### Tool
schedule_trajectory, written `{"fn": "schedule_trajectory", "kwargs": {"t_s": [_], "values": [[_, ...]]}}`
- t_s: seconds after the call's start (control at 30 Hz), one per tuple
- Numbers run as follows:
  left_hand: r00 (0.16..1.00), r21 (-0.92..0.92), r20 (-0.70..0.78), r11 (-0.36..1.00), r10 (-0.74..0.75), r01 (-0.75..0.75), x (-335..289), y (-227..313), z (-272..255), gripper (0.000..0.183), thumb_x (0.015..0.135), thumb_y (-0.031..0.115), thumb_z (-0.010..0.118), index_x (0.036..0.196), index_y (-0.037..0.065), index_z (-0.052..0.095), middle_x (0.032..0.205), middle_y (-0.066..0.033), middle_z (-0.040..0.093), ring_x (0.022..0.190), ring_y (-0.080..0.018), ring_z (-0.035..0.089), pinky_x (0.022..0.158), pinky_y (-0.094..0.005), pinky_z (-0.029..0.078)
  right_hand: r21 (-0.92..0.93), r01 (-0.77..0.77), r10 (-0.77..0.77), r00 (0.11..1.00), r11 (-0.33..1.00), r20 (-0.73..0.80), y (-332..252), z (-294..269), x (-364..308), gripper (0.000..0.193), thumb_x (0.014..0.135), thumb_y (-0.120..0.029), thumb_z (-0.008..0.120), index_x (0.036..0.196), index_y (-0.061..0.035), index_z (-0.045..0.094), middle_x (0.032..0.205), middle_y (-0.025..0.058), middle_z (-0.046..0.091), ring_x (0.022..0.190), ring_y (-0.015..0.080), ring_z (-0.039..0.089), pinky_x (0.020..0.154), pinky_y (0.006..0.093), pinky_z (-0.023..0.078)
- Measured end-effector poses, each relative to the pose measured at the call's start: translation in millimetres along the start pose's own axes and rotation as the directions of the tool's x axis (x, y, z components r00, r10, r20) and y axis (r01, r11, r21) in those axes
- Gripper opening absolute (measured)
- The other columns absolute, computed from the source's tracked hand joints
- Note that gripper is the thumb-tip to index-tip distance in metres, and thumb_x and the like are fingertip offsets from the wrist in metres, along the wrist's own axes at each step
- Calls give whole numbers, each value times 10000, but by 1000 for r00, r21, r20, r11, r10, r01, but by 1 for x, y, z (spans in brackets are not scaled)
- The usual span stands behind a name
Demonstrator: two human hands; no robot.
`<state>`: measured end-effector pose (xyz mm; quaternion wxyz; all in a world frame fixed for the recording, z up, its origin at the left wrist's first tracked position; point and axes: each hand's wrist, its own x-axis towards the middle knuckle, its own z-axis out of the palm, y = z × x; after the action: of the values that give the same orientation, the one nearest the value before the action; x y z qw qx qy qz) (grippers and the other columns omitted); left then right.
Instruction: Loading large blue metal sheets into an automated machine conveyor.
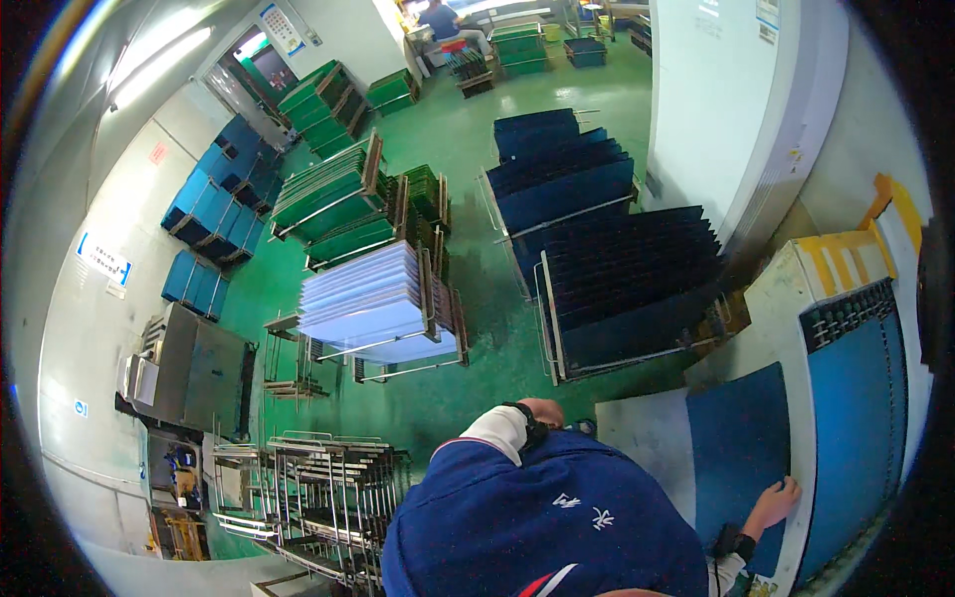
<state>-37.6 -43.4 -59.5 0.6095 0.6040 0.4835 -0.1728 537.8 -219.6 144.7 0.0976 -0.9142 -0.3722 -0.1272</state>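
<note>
My right hand (773, 505), with a dark band at its wrist, lies at the right edge of a flat blue panel (738, 448). Its fingers are extended and slightly bent over the pale strip there, and I see nothing gripped in them. The blue panel rests on a grey-white table surface (645, 438). Only a small part of my left hand (543, 410) shows beyond a dark wristband, close to my body; its fingers are hidden.
Right of the panel stands a machine bed (860, 408) with a blue surface and black rollers. Ahead are racks of dark panels (627, 289), pale sheets (368, 298) and green panels (328, 194). Metal racks (333, 488) stand at lower left. A seated person (441, 20) is far off.
</note>
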Motion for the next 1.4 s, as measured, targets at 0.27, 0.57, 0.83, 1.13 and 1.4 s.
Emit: {"fn": "schedule_trajectory", "kwargs": {"t_s": [0.27,0.57,0.83,1.13,1.4], "values": [[999,14,-28,999,-34,34,-36,16,-7,385,710,315,589,1012,101,695,1025,-98,677,911,-229,616,773,-412,465,-5,-21,21,994,1000,105,-16,-14,-10,124,802,-98,673,859,-43,578,903,116,605,909,334,559,791,457,459],[1000,89,-3,996,-15,15,-9,1,-5,409,735,329,574,1042,86,695,1051,-111,676,921,-248,624,768,-420,476,36,-47,45,997,998,65,-29,-23,-34,175,776,-68,694,888,-58,559,847,122,617,857,352,584,731,465,453],[999,87,-5,995,42,-41,-34,9,-10,382,751,319,552,990,53,687,1004,-125,674,904,-276,619,753,-441,460,87,38,-69,918,995,392,-38,-17,-45,308,733,-86,719,1009,-5,609,1053,219,631,991,392,596,820,455,462],[990,99,26,985,141,-143,3,-19,-10,385,744,314,557,1006,63,684,998,-114,679,901,-260,623,741,-440,468,123,55,-117,802,991,585,-41,3,-53,442,699,-140,736,1095,25,631,1064,228,637,1027,386,587,908,441,453],[999,87,23,996,33,-35,0,-10,-13,399,747,351,577,1028,96,696,1019,-99,681,924,-242,630,766,-432,483,159,56,-127,864,986,488,-52,0,-65,454,703,-170,746,1099,20,633,1063,217,639,1020,391,585,890,452,459]]}}
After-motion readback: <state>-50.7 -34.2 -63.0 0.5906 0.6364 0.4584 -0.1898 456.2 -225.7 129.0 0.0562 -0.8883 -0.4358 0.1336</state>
